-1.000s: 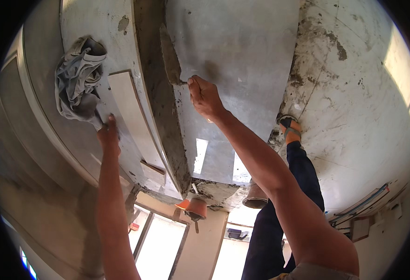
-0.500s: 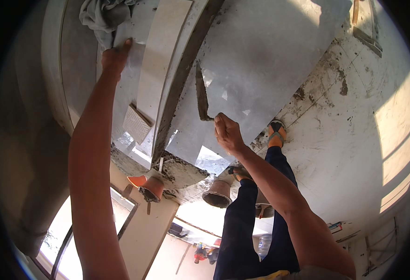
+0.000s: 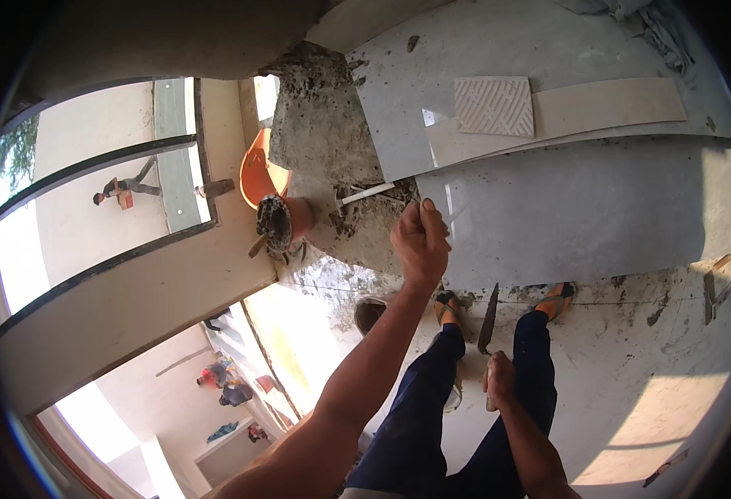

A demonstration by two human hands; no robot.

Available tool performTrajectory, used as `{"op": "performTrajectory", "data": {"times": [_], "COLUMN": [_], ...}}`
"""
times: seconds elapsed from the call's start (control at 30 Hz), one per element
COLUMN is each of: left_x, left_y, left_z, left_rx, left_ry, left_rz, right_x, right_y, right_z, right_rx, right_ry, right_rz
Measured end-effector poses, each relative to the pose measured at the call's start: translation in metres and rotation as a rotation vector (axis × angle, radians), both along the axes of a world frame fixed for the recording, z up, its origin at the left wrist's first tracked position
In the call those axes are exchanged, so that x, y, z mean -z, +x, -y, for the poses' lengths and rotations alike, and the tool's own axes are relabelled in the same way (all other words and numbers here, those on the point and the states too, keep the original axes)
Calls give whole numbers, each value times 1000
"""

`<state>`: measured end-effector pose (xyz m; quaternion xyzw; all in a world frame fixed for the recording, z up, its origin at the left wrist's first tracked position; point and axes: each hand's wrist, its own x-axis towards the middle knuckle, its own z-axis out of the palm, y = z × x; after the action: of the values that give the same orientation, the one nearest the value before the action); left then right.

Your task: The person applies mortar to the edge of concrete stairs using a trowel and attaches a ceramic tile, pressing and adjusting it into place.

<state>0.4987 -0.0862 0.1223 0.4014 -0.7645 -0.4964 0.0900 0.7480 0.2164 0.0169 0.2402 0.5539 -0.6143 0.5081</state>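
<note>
My right hand (image 3: 500, 378) grips a pointed trowel (image 3: 489, 320) by its handle. The narrow, dark blade points away from me, above the floor between my feet. My left hand (image 3: 422, 241) is stretched forward over the slab edge with its fingers curled in. Whatever they may hold is hidden. Just beyond it lies a hammer (image 3: 369, 194) with a pale handle, on rough, mortar-strewn ground. Right of my left hand is a large grey tile (image 3: 581, 216). Past it, a ridged tile piece (image 3: 494, 106) rests across a long pale tile strip (image 3: 598, 106).
An orange basin (image 3: 262, 170) and a mortar-filled bucket (image 3: 286, 224) stand left of the hammer. Another bucket (image 3: 371, 314) is beside my left forearm. A grey cloth (image 3: 660, 33) lies at the far right. People show through openings at left, one (image 3: 124, 190) carrying something.
My view has swung left. My left hand has moved away from the cloth to near the hammer. The trowel has come back from over the large tile to above the floor near my feet.
</note>
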Motion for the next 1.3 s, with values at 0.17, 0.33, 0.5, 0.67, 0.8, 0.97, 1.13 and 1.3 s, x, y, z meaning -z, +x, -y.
{"op": "performTrajectory", "data": {"times": [0.17,0.33,0.5,0.67,0.8,0.97,1.13,1.3], "left_x": [106,139,119,115,11,-47,-22,-22], "left_y": [243,401,391,385,471,494,496,498], "left_z": [126,343,460,370,140,-1,-10,-15], "left_rx": [-311,-916,-1070,-180,155,279,224,200], "left_ry": [-335,-60,125,-177,333,327,322,351], "left_rz": [436,359,87,431,438,584,691,646], "right_x": [-10,-46,-43,-16,-59,-64,-76,-60], "right_y": [14,40,73,74,10,-46,-75,-69], "right_z": [24,50,49,100,283,503,662,751], "right_rx": [-164,-219,-357,-833,-961,-1261,-1414,-1736], "right_ry": [162,228,331,363,58,-31,245,329], "right_rz": [27,148,54,-475,-377,-821,-1074,-1035]}}
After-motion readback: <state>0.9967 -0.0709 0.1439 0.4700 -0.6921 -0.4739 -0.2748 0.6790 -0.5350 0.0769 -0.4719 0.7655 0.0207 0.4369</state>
